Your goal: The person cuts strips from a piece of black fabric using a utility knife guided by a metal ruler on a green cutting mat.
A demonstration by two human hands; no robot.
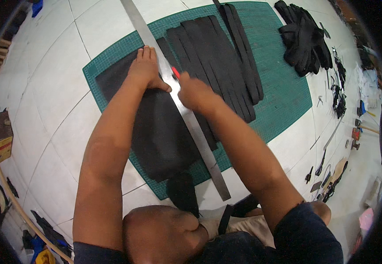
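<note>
A long metal straightedge [200,136] lies slantwise across a black sheet of material [164,136] on a green cutting mat [283,92]. My left hand [146,70] presses flat on the straightedge and the sheet, fingers stretched out and thumb spread. Closed around a red-handled cutter [175,72], my right hand [195,93] is at the straightedge's right side. The cutter's blade is hidden. Right of the straightedge, several cut black strips [213,61] lie side by side, with narrower strips [244,53] beyond them.
The mat rests on a white tiled floor [50,88]. A heap of black strips [303,39] lies at the far right, near scattered hand tools [327,176]. A worn box [1,134] stands at the left, above a long cane [28,215]. My bent knee [164,229] is close to the mat.
</note>
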